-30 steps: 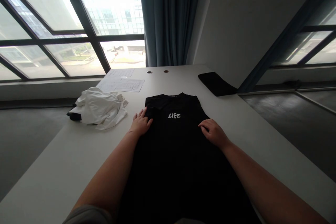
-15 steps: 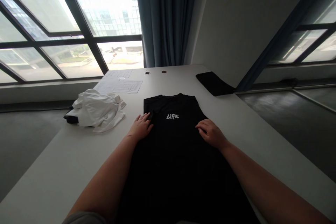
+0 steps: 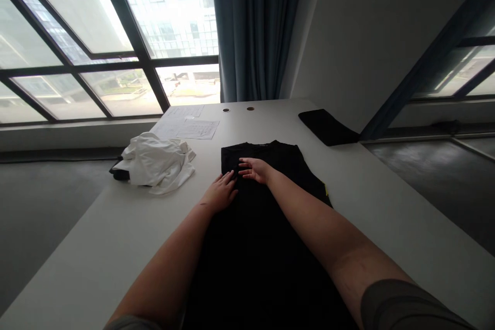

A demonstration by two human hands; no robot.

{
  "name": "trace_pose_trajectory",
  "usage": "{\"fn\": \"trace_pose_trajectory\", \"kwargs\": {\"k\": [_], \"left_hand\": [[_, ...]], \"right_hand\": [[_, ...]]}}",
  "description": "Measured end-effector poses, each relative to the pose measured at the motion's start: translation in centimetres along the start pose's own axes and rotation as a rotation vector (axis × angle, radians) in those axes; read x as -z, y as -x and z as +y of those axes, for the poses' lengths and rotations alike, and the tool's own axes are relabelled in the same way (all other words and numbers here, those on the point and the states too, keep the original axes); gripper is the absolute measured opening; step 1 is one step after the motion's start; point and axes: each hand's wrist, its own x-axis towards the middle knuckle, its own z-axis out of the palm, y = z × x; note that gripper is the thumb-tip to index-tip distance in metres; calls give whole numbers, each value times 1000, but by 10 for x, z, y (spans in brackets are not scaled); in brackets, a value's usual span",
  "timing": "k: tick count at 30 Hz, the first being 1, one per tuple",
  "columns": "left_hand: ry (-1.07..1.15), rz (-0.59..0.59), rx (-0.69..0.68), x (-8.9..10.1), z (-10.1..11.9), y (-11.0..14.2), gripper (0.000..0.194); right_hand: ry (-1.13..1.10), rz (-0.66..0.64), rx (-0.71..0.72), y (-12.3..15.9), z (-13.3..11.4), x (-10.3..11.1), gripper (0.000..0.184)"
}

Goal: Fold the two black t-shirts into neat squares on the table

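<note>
A black garment [image 3: 266, 232] lies flat and lengthwise down the middle of the white table [image 3: 386, 206], its neckline at the far end. My left hand [image 3: 222, 193] rests flat on the garment's left edge with the fingers stretched out. My right hand [image 3: 255, 169] has crossed over to the upper left of the chest, fingers spread and lying on the cloth, just beyond the left hand's fingertips. My right forearm covers the white lettering. Neither hand holds anything.
A crumpled white garment [image 3: 157, 164] lies on a dark item at the table's left edge. Printed paper sheets [image 3: 185, 126] lie beyond it near the window. A folded black cloth [image 3: 328, 127] sits at the far right. Two round holes [image 3: 237, 110] mark the far end.
My right hand has moved from the garment's right side across to its upper left, over the lettering. My left hand has stayed at the left edge. The camera view shifted slightly.
</note>
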Motion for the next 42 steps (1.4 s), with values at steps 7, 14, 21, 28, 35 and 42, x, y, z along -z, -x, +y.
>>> {"fn": "trace_pose_trajectory", "kwargs": {"k": [7,14,21,28,35,42], "left_hand": [[16,-27,27,11,7,1,45],[-22,19,112,25,16,4,40],[-27,41,376,26,0,2,24],[-8,32,511,24,-3,0,22],[-46,48,398,27,-4,2,25],[-55,86,316,33,10,1,36]], "right_hand": [[255,232,76,-29,8,-7,23],[892,375,282,-50,9,-3,12],[837,446,298,-62,7,8,22],[1053,461,471,-52,26,22,23],[1133,541,584,-45,33,14,26],[1206,347,791,-33,32,5,28]]}}
